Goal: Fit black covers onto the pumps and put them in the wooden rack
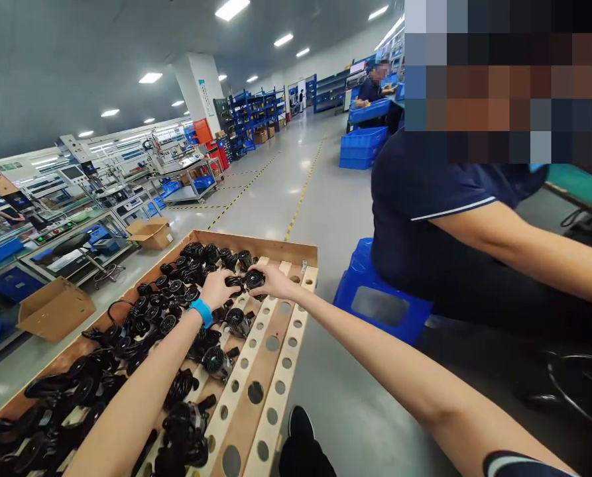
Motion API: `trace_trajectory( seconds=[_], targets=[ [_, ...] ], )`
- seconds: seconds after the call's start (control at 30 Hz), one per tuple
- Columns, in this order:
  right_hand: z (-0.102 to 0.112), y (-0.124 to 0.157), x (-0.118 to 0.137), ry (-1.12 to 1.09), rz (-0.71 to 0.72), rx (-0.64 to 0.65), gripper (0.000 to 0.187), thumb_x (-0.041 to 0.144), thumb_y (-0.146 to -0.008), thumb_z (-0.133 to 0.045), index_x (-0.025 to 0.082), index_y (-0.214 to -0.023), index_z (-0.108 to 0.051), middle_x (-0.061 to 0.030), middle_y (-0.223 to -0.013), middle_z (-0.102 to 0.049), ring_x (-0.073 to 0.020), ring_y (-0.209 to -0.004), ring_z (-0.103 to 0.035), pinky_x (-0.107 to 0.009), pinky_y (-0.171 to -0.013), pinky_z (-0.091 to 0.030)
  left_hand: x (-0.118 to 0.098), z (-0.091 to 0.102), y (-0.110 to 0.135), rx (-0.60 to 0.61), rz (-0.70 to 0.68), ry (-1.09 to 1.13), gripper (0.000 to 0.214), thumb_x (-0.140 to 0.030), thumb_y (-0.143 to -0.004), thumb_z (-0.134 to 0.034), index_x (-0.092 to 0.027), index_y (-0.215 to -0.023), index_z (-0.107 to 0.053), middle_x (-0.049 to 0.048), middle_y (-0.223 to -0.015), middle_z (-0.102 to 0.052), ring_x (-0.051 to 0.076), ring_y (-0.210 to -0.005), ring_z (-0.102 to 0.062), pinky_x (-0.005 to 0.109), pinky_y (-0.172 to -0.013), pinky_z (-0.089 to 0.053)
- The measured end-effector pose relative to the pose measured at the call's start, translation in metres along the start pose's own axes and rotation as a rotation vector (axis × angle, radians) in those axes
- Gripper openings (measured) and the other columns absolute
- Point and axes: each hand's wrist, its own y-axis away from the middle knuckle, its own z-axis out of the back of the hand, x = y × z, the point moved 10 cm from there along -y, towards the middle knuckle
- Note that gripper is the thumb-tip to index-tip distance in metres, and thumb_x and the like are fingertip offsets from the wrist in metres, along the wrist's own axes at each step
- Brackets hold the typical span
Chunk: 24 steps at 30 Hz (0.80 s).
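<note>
My right hand [276, 283] is closed around a black motor unit [254, 278] with a round, grilled end. My left hand [216, 290], with a blue band at the wrist, pinches a bundle of black cable [235, 283] right beside that unit. Both hands are over the far part of a wooden crate [256, 244]. Rows of similar black units with coiled cables fill its left and middle. Below my hands, one unit [236, 320] rests on a pale wooden slat [246, 358] with round holes. My fingers partly hide the held parts.
A co-worker in a dark shirt [425, 179] sits close on my right, by a blue plastic stool [380, 298]. Cardboard boxes [57, 308] and workbenches stand left of the crate. Blue bins [360, 147] are stacked further ahead, beside a floor aisle with yellow-black tape.
</note>
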Motion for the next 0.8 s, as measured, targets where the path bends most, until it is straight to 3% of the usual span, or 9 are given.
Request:
trace_trajectory(
  seconds=[0.13, 0.23, 0.47, 0.6, 0.8],
  targets=[
    [-0.021, -0.014, -0.038, -0.015, -0.028, 0.064, 0.057, 0.023, -0.065, -0.086, 0.017, -0.118, -0.065, -0.0076, -0.108, -0.072, -0.0250, -0.098, -0.066, -0.034, -0.086, -0.050, 0.027, -0.032, -0.014, 0.037, 0.049, -0.012, 0.013, -0.018, -0.077, -0.078, -0.015, -0.088, -0.074, 0.0057, -0.084, -0.075, 0.021, -0.080, -0.069, 0.029, -0.076, -0.051],
    [-0.026, -0.022, -0.052, -0.028, -0.025, 0.102, 0.059, 0.027, -0.067, -0.086, 0.017, -0.121, -0.065, -0.0072, -0.110, -0.071, -0.0240, -0.098, -0.066, -0.032, -0.085, -0.050, 0.031, -0.036, -0.020, 0.059, 0.062, -0.027, 0.011, -0.021, -0.078, -0.078, -0.015, -0.087, -0.074, 0.0062, -0.085, -0.074, 0.021, -0.081, -0.068, 0.028, -0.075, -0.050],
    [-0.032, -0.038, -0.054, -0.012, -0.002, 0.176, 0.066, 0.032, -0.063, -0.089, 0.016, -0.123, -0.066, -0.0088, -0.113, -0.070, -0.0259, -0.097, -0.065, -0.031, -0.082, -0.050, 0.033, -0.029, -0.020, 0.115, 0.066, -0.080, 0.009, -0.022, -0.077, -0.078, -0.016, -0.083, -0.073, 0.0052, -0.082, -0.074, 0.022, -0.081, -0.068, 0.029, -0.076, -0.049],
    [-0.042, -0.038, -0.060, -0.007, -0.001, 0.203, 0.064, 0.025, -0.063, -0.089, 0.018, -0.123, -0.067, -0.0077, -0.112, -0.072, -0.0250, -0.095, -0.066, -0.031, -0.081, -0.050, 0.041, -0.044, -0.016, 0.151, 0.085, -0.121, 0.010, -0.022, -0.079, -0.076, -0.016, -0.087, -0.074, 0.0052, -0.081, -0.074, 0.022, -0.079, -0.069, 0.028, -0.075, -0.050],
    [-0.053, -0.035, -0.074, -0.022, 0.013, 0.241, 0.062, 0.023, -0.061, -0.089, 0.018, -0.120, -0.069, -0.0077, -0.109, -0.073, -0.0271, -0.096, -0.068, -0.032, -0.082, -0.051, 0.040, -0.068, -0.015, 0.245, 0.063, -0.232, 0.014, -0.024, -0.081, -0.074, -0.016, -0.092, -0.074, 0.0092, -0.097, -0.076, 0.024, -0.093, -0.071, 0.029, -0.084, -0.052]
  ],
)
